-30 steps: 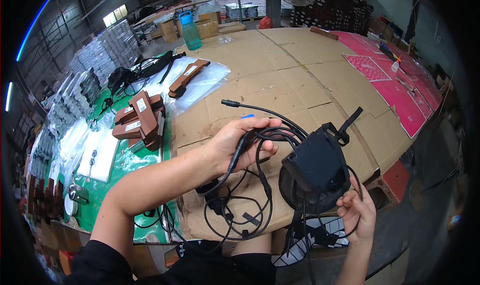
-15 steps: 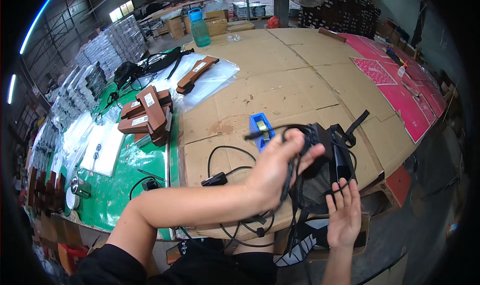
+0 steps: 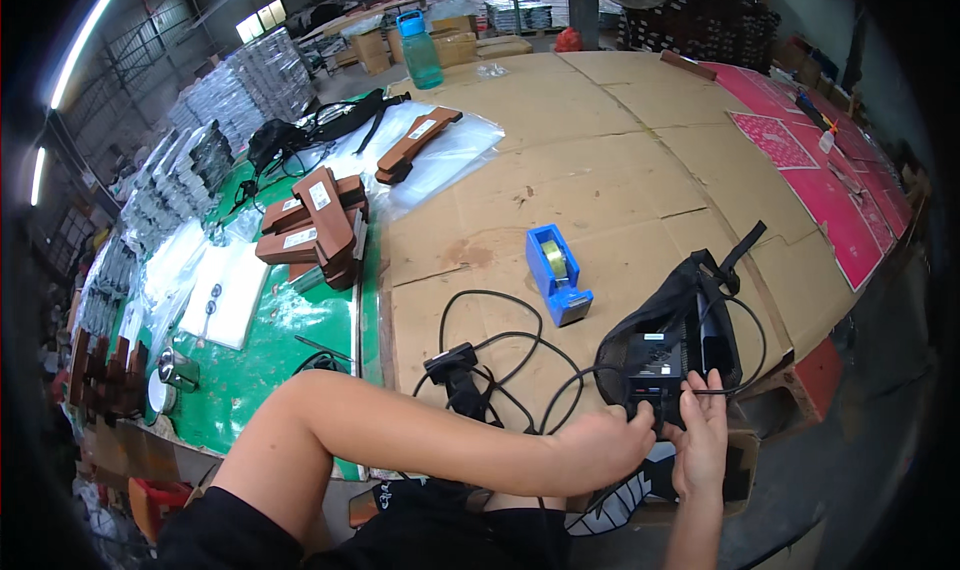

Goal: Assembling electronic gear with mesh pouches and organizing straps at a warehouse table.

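Observation:
A black mesh bag [image 3: 627,332] lies at the right front edge of the cardboard-topped table, with a black box-shaped device [image 3: 655,358] in its opening. My left hand [image 3: 612,445] reaches across to the device's near end, thumb and fingers pinched together there; what they pinch is mostly hidden. From the right, my right hand [image 3: 703,432] curls its fingers and thumb around the device's near right corner, beside a black cable. More black cable [image 3: 500,292] loops over the cardboard to the left, joined to a small black connector block [image 3: 450,363].
A blue tape dispenser [image 3: 560,280] stands beyond the cables. Brown curved parts [image 3: 325,220] are stacked on the green tabletop [image 3: 285,320], near clear plastic sheets. Farther off are a teal bottle [image 3: 420,55] and pink sheets [image 3: 820,200]. A metal cup [image 3: 180,368] stands at left.
My left hand has come down from above the bag to the device's near end, and the bunched cables have dropped onto the table. My right hand has closed in on the device.

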Available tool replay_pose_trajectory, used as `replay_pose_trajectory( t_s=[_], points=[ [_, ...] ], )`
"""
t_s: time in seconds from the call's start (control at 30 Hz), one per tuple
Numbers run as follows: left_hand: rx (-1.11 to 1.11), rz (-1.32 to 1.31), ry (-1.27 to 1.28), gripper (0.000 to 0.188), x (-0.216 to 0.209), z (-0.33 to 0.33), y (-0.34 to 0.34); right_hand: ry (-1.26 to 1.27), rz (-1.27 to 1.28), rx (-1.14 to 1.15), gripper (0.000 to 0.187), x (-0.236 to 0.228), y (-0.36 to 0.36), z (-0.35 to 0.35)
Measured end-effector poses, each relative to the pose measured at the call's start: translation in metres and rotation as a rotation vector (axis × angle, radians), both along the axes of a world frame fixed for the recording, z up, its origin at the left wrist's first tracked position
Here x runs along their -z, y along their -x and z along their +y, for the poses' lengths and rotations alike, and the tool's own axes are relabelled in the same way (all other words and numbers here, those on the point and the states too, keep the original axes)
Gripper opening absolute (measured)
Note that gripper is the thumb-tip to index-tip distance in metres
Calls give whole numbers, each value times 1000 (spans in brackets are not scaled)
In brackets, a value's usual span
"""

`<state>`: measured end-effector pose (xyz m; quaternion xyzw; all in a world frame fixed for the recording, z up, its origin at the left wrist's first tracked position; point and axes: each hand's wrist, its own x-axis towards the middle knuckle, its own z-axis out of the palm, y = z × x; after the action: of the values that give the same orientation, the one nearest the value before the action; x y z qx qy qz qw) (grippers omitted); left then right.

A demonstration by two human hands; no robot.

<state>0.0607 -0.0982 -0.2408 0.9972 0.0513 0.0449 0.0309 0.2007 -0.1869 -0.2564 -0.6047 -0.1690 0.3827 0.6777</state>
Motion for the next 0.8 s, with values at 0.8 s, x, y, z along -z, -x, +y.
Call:
replay_pose_trajectory(
  t_s=[0.8],
  points=[
    [-73, 366, -421, 47, 20, 32, -55, -35, -909, -302, 68, -8, -18, -2]
  ],
)
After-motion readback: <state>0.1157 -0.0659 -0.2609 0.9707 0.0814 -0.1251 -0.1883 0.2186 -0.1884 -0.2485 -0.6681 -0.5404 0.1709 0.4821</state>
